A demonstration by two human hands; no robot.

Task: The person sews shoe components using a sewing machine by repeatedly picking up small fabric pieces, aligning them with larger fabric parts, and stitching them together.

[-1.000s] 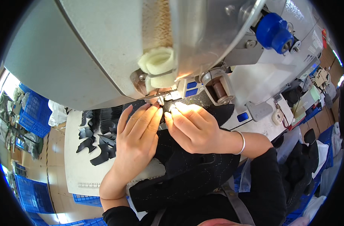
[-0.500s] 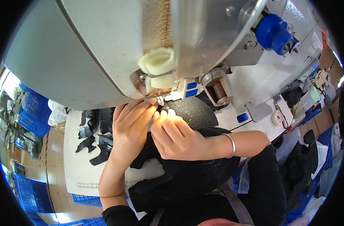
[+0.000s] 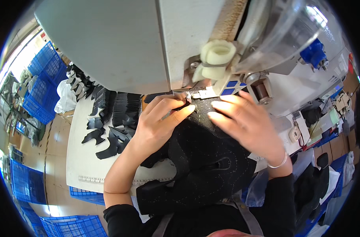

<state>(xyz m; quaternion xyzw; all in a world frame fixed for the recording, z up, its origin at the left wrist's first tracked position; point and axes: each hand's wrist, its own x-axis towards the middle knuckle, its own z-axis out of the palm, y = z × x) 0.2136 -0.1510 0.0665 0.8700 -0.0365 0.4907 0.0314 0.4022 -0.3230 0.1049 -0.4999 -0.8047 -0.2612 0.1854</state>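
I am mid-seam, my left hand (image 3: 158, 122) pinching the black fabric piece (image 3: 203, 158) at the sewing machine (image 3: 148, 43) needle, my right hand (image 3: 243, 120) pressing it flat, open; next needs steady, even feeding.

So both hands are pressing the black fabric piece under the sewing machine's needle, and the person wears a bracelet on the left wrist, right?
Not quite: the head view shows the bracelet on the right wrist. Both the left hand and right hand do press the black fabric piece by the sewing machine.
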